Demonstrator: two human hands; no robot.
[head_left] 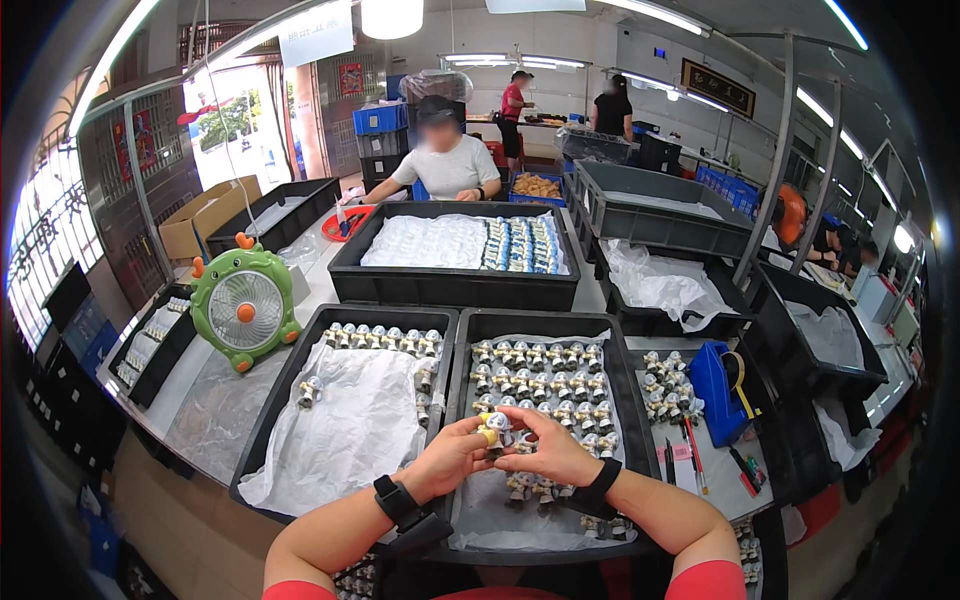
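Note:
Between the fingertips of both my hands is a small figurine [497,425] with a pale rounded head and a touch of yellow. My left hand [446,462] grips it from the left, and my right hand [556,456] closes on it from the right. They hover over the right black tray [535,320], where similar figurines [538,384] stand in rows on white paper; my hands hide some of them. In the left black tray [270,425], several more figurines [385,338] line the far edge and right side, and a single figurine [311,391] stands apart on crumpled paper.
A green animal-shaped fan [246,308] stands left. Beyond the trays, a large black tray [450,291] holds blue-and-white pieces, with a co-worker [445,165] behind it. At right are piled figurines [668,385], a blue bin [715,395], pens [694,455] and stacked crates [660,225].

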